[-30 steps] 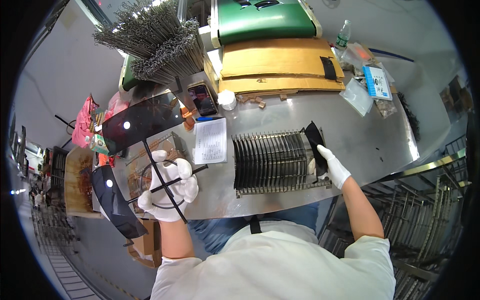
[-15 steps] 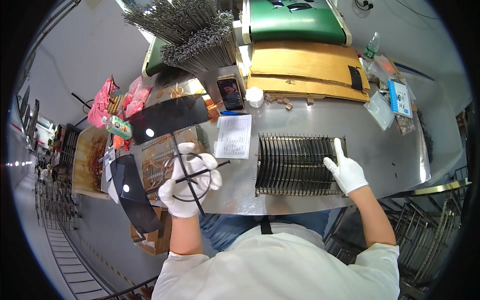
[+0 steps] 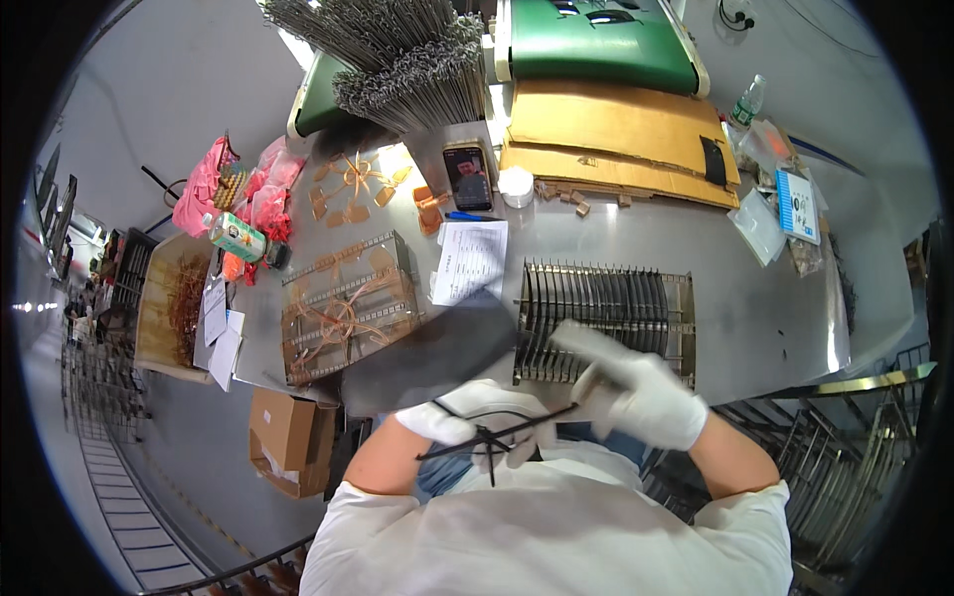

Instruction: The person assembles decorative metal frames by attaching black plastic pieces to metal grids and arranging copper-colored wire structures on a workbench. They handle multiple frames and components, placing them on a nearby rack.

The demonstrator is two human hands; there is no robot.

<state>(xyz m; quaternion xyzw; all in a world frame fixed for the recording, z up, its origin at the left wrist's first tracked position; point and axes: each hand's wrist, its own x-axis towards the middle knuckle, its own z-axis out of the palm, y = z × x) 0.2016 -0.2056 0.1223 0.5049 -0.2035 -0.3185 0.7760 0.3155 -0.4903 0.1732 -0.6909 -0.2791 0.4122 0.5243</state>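
Observation:
At the table's near edge, my gloved left hand grips a black cross-shaped wire frame with a ring at its middle. A dark curved panel, blurred by motion, stands out beyond that hand on the far side. My gloved right hand is close to the frame's right end, its fingers smeared. Beside those fingers a blurred greyish strip shows; whether the hand grips it I cannot tell. Just beyond is a metal rack holding a row of dark curved strips.
Copper-coloured pieces lie on a wire-mesh rack at left. Behind are a paper sheet, a phone, a white round container and cardboard. Bundled metal hooks stand at the back, near a green conveyor.
My left hand has carried the frame right and toward me, turning it with its dark panels. My right hand has left the rack of strips and moved left and nearer, to the frame.

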